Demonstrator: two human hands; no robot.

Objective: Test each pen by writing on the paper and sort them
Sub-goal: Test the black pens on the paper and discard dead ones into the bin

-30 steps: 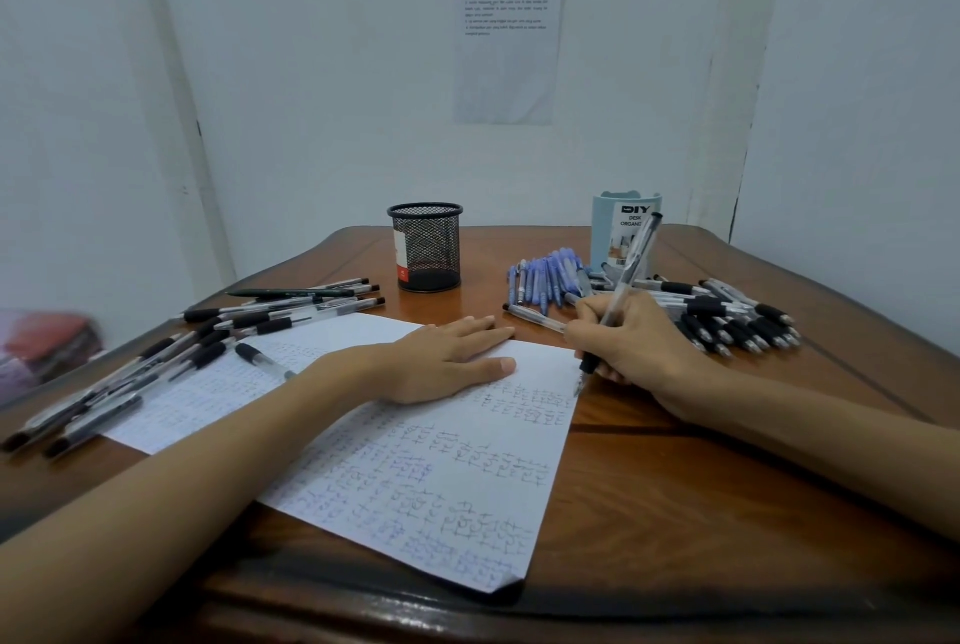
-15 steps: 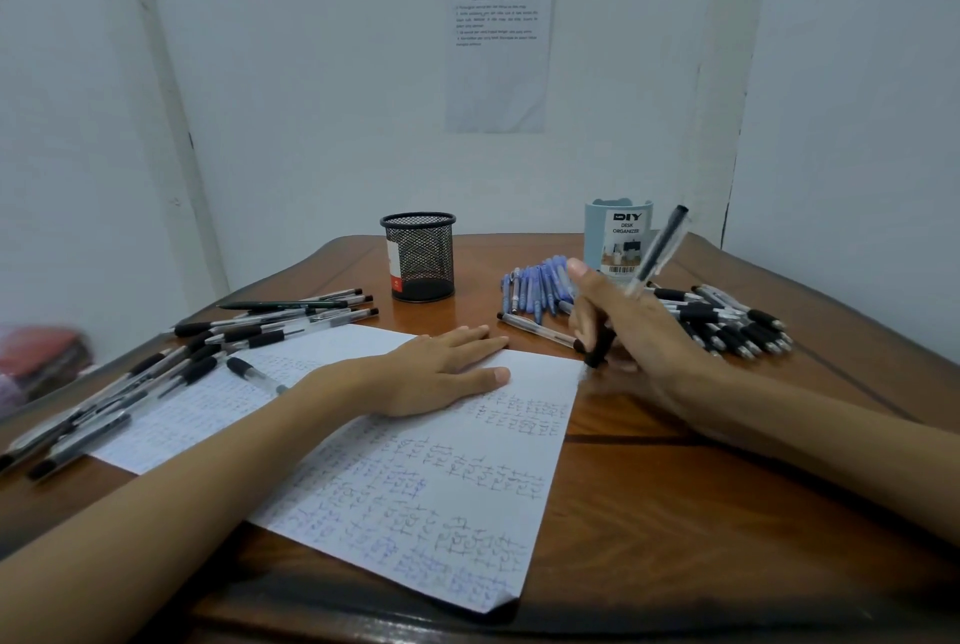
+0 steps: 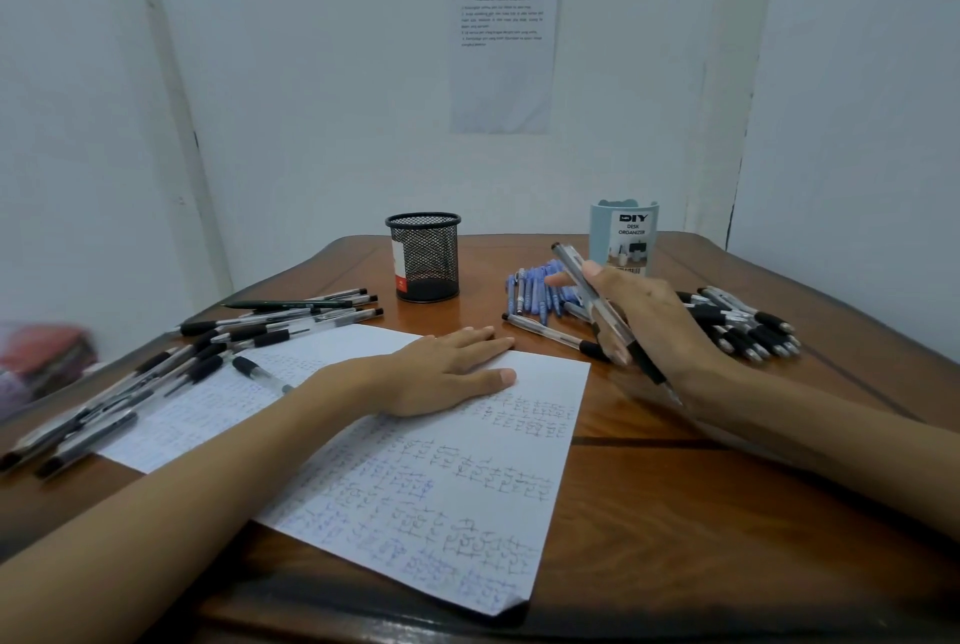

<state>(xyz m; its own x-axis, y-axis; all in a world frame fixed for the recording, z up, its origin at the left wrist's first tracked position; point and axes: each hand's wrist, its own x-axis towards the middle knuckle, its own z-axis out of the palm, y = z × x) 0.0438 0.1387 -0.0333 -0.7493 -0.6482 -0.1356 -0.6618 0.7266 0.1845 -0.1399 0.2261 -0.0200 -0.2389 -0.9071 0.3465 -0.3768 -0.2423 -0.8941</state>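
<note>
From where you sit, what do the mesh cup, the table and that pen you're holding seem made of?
Mesh cup: likely metal wire, matte black; its open grid shows through. Table: wood or veneer, glossy brown, with grain and reflections. Pen in the right hand: clear plastic barrel, dark grip, perhaps rubber.

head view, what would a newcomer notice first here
A big sheet of paper fills the middle of the table, covered in rows of test scribbles, the left hand lying flat on it. To its right, the right hand grips a clear pen off the sheet. Black-grip pens heap at the far left, blue pens behind the right hand.
</note>
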